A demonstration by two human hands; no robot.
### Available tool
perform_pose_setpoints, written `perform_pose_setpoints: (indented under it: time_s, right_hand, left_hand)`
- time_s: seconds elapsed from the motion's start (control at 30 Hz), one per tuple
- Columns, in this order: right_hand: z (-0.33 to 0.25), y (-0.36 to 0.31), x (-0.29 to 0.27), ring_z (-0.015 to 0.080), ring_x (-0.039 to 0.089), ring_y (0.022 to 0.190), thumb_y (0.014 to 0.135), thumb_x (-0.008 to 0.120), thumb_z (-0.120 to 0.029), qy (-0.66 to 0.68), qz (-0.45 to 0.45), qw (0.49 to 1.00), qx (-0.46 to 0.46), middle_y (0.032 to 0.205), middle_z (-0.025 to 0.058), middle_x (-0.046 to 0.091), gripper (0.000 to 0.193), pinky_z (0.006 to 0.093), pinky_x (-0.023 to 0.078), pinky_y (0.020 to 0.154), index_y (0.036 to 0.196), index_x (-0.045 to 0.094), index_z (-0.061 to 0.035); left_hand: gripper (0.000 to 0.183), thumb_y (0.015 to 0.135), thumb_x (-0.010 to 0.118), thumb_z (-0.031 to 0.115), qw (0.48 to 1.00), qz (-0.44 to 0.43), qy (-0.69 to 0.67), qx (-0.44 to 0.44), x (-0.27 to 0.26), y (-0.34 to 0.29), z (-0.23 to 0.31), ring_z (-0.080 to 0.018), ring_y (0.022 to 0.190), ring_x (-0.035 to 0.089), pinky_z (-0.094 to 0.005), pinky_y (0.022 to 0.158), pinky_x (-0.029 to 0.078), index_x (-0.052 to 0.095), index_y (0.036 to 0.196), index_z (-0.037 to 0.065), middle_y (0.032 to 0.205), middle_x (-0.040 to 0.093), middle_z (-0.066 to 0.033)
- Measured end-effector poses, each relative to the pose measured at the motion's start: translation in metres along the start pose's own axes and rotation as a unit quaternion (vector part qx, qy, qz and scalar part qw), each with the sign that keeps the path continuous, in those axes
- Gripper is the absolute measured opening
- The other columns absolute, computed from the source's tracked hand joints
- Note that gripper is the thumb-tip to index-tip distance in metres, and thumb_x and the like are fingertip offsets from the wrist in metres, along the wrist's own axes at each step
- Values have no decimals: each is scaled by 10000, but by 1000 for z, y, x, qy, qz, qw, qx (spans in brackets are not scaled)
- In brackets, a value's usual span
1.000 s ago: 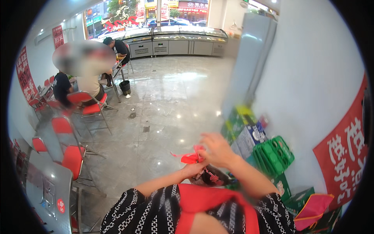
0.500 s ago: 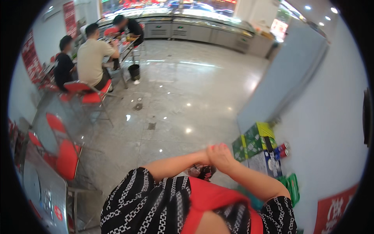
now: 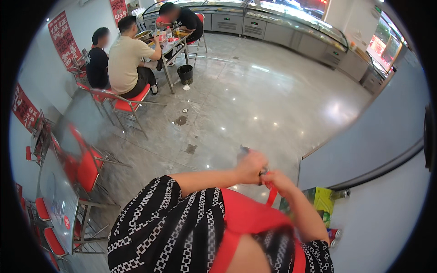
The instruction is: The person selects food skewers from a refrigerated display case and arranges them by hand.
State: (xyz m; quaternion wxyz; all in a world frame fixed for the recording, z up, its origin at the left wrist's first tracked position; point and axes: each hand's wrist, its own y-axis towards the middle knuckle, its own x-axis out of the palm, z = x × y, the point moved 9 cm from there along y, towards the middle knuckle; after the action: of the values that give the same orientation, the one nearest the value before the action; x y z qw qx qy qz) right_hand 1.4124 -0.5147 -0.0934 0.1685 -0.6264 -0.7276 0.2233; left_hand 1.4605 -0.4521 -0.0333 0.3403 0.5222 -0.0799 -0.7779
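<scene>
In front of my red apron (image 3: 255,214), my two hands meet at chest height. My left hand (image 3: 251,167) is closed round a dark, blurred object (image 3: 245,149), whose end sticks out past the fist; its kind does not show. Close beside it, my right hand (image 3: 280,182) pinches a red strap (image 3: 272,195) that hangs below the fingers. A small black piece (image 3: 262,174) shows between the two hands, at the left wrist or in the grip; I cannot tell which.
To the right, a green carton (image 3: 318,202) and cans (image 3: 334,234) stand by the wall, near a large grey panel (image 3: 364,145). Red folding chairs (image 3: 89,170) and a metal-topped table (image 3: 57,200) are at left. People sit at a farther table (image 3: 170,45); display counters (image 3: 273,34) line the back.
My hands, clasped together before, have shifted: the dark object and red strap now show. The view has turned, moving the room's things rightward in the picture. The bag below my hands is out of sight.
</scene>
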Motion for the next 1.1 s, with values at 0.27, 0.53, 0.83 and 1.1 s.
perform_pose_setpoints:
  time_s: [0.27,0.53,0.83,1.1]
  right_hand:
    - [-56,95,-79,80,268,379,867,436,-269,438,-80,895,25,455,-38,323,247,219,224,355,712,490,-84]
    - [-185,168,-182,83,335,469,926,310,-311,584,-114,790,-147,556,-17,369,344,203,295,434,937,463,-3]
    - [-341,207,-261,233,526,798,807,466,-90,-449,213,770,-400,1070,141,524,451,331,423,725,1217,350,55]
    - [-363,374,-362,289,429,1090,737,441,-28,-783,253,472,-317,1193,192,411,536,401,249,997,1251,310,50]
  left_hand:
    - [418,579,664,242,983,10,-133,-128,42,111,-112,-306,946,476,-386,827,343,526,932,66,907,536,-95]
    - [178,683,523,162,961,194,-170,97,30,283,-179,-251,907,451,-340,795,339,540,841,80,873,544,-48]
    - [191,705,588,172,931,2,-359,-72,47,439,-335,-209,524,399,-307,521,368,526,648,0,573,499,-155]
    - [224,750,515,217,937,-245,-244,42,117,541,-415,-335,819,551,-377,731,423,584,816,14,840,597,-199]
